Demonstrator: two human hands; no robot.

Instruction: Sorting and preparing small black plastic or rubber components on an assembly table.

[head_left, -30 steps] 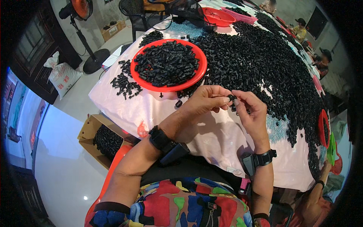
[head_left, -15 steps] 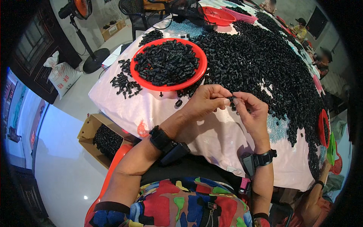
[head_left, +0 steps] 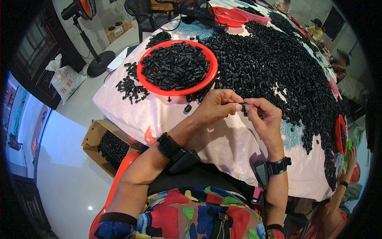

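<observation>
Since the earlier frame, both hands are holding nearly the same spot over the pink cloth; the fingertips are drawing slightly closer together, and nothing else on the bench is shifting.

Left hand (head_left: 217,105) is hovering above the cloth just near of the red tray, fingers curled, thumb and forefinger pressed together toward the right hand. Whether this grip is actually closing on the part or only touching it, I cannot tell.

Right hand (head_left: 263,119) is meeting it fingertip to fingertip, its grip pinching a small black plastic part (head_left: 243,110) that is sitting between the two hands, raised off the cloth.

Round red tray (head_left: 213,69) is lying far-left of the hands, holding a heap of the same black parts. A large pile of black parts (head_left: 278,67) is spreading over the far and right side of the bench (head_left: 223,147), reaching just beside the right hand. A loose scatter of parts (head_left: 131,85) is lying left of the tray, and a single stray part (head_left: 188,108) is resting on the cloth just left of the left hand.

Black wrist bands are showing on both forearms. A cardboard box (head_left: 105,145) with black parts is standing on the floor at near left. Another person's hand (head_left: 351,157) is showing at the right edge.
</observation>
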